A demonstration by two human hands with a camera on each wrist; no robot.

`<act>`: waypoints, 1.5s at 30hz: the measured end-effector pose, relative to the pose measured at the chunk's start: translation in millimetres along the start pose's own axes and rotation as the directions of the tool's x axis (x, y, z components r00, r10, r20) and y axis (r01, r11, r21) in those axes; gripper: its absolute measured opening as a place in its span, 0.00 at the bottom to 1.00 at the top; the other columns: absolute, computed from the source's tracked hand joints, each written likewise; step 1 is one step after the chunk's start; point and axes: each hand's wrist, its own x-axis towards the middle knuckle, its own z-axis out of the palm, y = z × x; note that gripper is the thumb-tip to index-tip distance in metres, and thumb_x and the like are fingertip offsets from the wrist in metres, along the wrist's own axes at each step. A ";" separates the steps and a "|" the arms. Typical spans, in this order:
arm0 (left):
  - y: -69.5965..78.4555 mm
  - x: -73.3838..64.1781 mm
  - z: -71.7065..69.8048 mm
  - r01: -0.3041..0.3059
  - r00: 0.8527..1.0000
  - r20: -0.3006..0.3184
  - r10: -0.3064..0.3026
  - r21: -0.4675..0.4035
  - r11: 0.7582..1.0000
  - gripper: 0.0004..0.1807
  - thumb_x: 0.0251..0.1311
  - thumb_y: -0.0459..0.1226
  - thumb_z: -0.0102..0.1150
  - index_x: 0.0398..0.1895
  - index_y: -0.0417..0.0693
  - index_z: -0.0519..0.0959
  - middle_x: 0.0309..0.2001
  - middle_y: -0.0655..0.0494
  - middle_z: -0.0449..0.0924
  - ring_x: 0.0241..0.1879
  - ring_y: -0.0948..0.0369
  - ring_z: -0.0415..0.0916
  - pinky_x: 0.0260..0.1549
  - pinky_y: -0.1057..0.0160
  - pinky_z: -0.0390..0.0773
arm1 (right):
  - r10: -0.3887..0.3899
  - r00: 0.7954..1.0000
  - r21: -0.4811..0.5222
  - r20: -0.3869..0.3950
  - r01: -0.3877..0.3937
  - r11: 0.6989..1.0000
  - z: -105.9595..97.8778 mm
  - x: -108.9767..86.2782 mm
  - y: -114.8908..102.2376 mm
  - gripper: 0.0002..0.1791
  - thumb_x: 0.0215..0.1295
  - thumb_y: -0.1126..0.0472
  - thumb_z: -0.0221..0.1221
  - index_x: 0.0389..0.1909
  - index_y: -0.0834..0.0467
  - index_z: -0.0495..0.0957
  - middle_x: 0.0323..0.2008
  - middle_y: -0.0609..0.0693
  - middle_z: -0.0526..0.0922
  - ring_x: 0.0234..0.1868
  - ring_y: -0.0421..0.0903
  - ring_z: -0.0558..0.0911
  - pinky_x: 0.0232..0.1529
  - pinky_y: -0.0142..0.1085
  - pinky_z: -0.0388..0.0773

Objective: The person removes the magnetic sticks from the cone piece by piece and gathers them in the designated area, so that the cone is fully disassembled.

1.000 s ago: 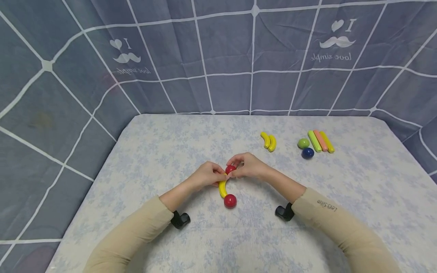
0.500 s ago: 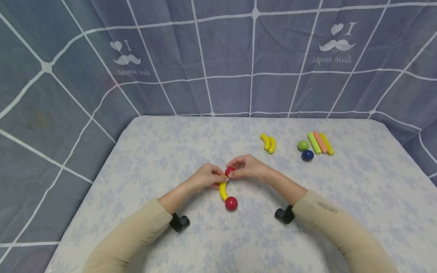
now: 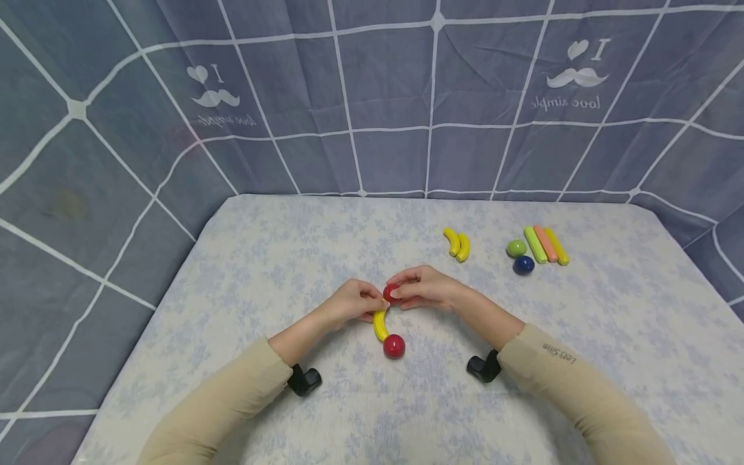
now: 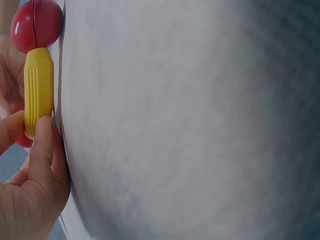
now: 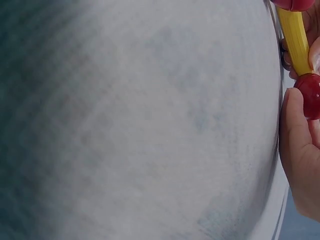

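Observation:
Between the thumb and fingers of my left hand (image 3: 356, 302) I pinch the far end of a curved yellow piece (image 3: 380, 326), shaped like a toy banana with grooves along it. A red ball (image 3: 394, 347) with a seam touches its near end. At the far end sits a second red ball (image 3: 390, 294), held in the fingers of my right hand (image 3: 426, 288) and partly hidden by them. In the right wrist view this held ball (image 5: 311, 95) meets the tip of the yellow piece (image 5: 295, 42). The left wrist view shows the near ball (image 4: 37, 25) against the other end.
Farther back on the patterned tablecloth (image 3: 279, 245) lie two more yellow curved pieces (image 3: 456, 245). To their right are a green ball (image 3: 516, 248), a dark blue ball (image 3: 524, 265) and green, orange and yellow sticks (image 3: 545, 244) side by side. A grey-blue curtain (image 3: 383, 97) hangs behind.
My right fingers have shifted slightly on the far red ball, the thumb now a little higher on it. My left hand keeps its pinch on the yellow piece.

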 end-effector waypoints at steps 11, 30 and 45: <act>-4.4 1.0 3.6 0.001 1.000 -0.007 -0.001 -0.007 1.000 0.07 0.58 0.31 0.59 0.34 0.32 0.80 0.31 0.50 0.78 0.28 0.62 0.76 0.32 0.63 0.80 | 0.068 0.998 0.120 -0.003 -0.068 0.991 1.8 -1.4 1.1 0.23 0.65 0.71 0.52 0.59 0.73 0.64 0.45 0.59 0.77 0.35 0.47 0.81 0.43 0.39 0.79; 0.1 1.8 0.7 0.021 1.000 -0.022 -0.021 0.015 1.000 0.07 0.58 0.31 0.60 0.35 0.33 0.80 0.30 0.50 0.77 0.27 0.62 0.74 0.31 0.65 0.80 | -0.083 0.990 0.021 -0.110 0.086 0.996 -28.3 -10.9 -10.6 0.24 0.63 0.69 0.53 0.59 0.73 0.64 0.48 0.59 0.75 0.41 0.48 0.80 0.46 0.43 0.77; -0.1 2.2 2.3 0.043 0.999 -0.018 -0.044 -0.015 0.999 0.06 0.58 0.31 0.60 0.35 0.35 0.80 0.32 0.49 0.78 0.29 0.61 0.75 0.32 0.64 0.80 | -0.077 0.987 0.019 -0.141 0.081 0.997 -48.4 -25.1 -5.1 0.25 0.64 0.68 0.53 0.60 0.72 0.62 0.48 0.57 0.74 0.41 0.48 0.80 0.46 0.42 0.77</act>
